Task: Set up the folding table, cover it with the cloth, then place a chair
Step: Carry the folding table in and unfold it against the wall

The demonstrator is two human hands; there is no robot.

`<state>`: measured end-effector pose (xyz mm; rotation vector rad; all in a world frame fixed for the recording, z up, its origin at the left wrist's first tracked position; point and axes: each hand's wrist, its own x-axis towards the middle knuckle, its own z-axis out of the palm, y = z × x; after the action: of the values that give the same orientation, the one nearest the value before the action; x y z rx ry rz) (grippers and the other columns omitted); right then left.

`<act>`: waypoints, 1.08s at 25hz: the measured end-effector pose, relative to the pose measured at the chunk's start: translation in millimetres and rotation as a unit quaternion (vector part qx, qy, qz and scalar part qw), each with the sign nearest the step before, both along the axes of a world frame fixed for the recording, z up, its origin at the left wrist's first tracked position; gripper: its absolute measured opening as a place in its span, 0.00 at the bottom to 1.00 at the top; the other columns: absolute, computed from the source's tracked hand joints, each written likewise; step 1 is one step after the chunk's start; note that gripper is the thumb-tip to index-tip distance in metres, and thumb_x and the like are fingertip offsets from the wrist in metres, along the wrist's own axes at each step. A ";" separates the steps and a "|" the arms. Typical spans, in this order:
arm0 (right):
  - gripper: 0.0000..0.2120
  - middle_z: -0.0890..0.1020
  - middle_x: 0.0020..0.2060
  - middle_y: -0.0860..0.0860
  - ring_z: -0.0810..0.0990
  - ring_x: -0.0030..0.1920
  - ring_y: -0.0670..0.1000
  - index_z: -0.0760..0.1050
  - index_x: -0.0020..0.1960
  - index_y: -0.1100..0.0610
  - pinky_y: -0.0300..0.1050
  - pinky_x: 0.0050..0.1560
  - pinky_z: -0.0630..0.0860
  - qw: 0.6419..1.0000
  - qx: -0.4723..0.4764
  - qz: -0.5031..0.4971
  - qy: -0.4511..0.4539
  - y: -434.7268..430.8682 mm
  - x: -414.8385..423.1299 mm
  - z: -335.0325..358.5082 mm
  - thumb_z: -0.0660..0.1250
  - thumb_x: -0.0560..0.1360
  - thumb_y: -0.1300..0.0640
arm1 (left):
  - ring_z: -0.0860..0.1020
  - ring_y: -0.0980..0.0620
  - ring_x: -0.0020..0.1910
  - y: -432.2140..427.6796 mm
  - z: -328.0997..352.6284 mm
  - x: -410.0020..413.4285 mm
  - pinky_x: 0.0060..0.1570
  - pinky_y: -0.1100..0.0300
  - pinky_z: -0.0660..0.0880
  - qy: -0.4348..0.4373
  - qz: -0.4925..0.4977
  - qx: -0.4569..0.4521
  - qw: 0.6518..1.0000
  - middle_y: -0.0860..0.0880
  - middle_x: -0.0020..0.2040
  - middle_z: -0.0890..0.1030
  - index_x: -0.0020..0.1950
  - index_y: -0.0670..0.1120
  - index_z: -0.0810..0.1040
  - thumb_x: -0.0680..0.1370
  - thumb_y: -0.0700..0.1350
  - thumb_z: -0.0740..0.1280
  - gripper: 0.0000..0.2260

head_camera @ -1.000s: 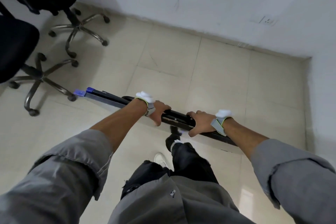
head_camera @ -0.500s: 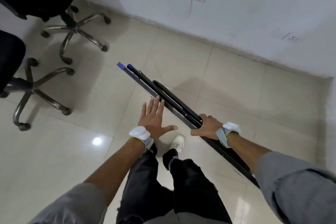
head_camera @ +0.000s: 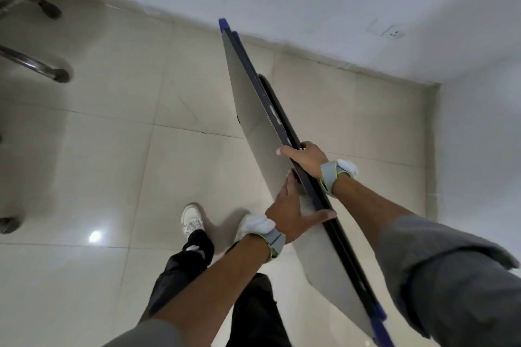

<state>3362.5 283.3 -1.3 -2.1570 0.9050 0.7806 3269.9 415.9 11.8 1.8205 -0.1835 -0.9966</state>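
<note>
Folding table (head_camera: 255,121) still folded flat, on edge, off floor, tilted. Right grip (head_camera: 303,156) wrapped over top edge; left grip (head_camera: 293,213) just below, fingers spread flat vs grey panel, thumb hooked on edge. Legs not out. Cloth, chair placement left; cloth not in view.

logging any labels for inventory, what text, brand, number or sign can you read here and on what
None can be read.
Folding table: the dark frame edge has a few pale marks, too small and blurred to tell whether they are text.
Wall socket: no legible marking.
Wrist bands on the left hand and right hand: no print visible.
</note>
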 end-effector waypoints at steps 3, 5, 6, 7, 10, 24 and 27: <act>0.41 0.83 0.49 0.51 0.82 0.47 0.54 0.77 0.58 0.56 0.48 0.47 0.79 0.996 0.020 -0.081 -0.032 -4.3 20.2 -3.6 0.72 0.56 0.28 | 0.54 0.48 0.80 -14.9 -0.2 24.1 0.74 0.48 0.63 0.018 0.029 -0.024 0.999 0.48 0.82 0.48 0.81 0.47 0.38 0.68 0.60 0.76 0.57; 0.40 0.82 0.43 0.51 0.82 0.44 0.54 0.78 0.55 0.58 0.46 0.42 0.76 0.990 0.039 -0.125 -0.045 -4.9 29.3 -6.1 0.72 0.57 0.29 | 0.60 0.44 0.78 -15.5 -0.9 36.4 0.70 0.47 0.69 -0.014 0.021 -0.004 1.000 0.47 0.82 0.49 0.81 0.46 0.38 0.70 0.50 0.74 0.53; 0.38 0.81 0.40 0.51 0.82 0.41 0.55 0.78 0.52 0.59 0.45 0.39 0.76 0.987 0.051 -0.145 -0.049 -5.6 33.2 -7.8 0.73 0.57 0.30 | 0.64 0.42 0.75 -13.9 -2.5 43.1 0.65 0.47 0.73 -0.031 0.013 0.015 0.999 0.48 0.82 0.49 0.81 0.46 0.38 0.70 0.48 0.73 0.52; 0.35 0.81 0.36 0.51 0.82 0.37 0.55 0.77 0.49 0.59 0.45 0.36 0.76 0.984 0.063 -0.161 -0.052 -5.0 37.6 -10.4 0.73 0.57 0.31 | 0.68 0.41 0.73 -10.7 -5.5 49.8 0.61 0.49 0.75 -0.052 0.000 0.038 0.998 0.48 0.82 0.49 0.81 0.47 0.38 0.70 0.47 0.72 0.51; 0.29 0.80 0.26 0.49 0.82 0.28 0.51 0.77 0.42 0.59 0.44 0.31 0.78 0.970 0.093 -0.216 -0.059 -6.1 46.0 -15.5 0.73 0.59 0.33 | 0.74 0.40 0.67 -0.7 -13.0 73.0 0.51 0.54 0.75 -0.093 -0.051 0.088 0.990 0.49 0.82 0.52 0.81 0.50 0.41 0.71 0.45 0.69 0.47; 0.16 0.82 0.43 0.58 0.81 0.45 0.60 0.74 0.48 0.58 0.62 0.51 0.78 0.827 0.280 -0.483 -0.063 37.3 72.1 -69.9 0.68 0.69 0.46 | 0.80 0.43 0.52 61.9 -81.9 205.3 0.42 0.58 0.67 -0.251 -0.227 0.154 0.928 0.50 0.57 0.82 0.72 0.58 0.68 0.78 0.49 0.65 0.22; 0.14 0.80 0.45 0.58 0.80 0.48 0.59 0.73 0.48 0.57 0.62 0.57 0.77 0.782 0.310 -0.536 -0.067 62.3 62.5 -88.6 0.68 0.70 0.47 | 0.81 0.42 0.52 80.2 -97.8 226.6 0.41 0.58 0.67 -0.266 -0.293 0.169 0.903 0.51 0.57 0.82 0.71 0.60 0.69 0.74 0.41 0.63 0.27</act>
<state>3425.0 345.5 -89.8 -0.8400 1.3343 0.2406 3496.5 496.1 -86.1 2.4042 -0.9962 -0.9374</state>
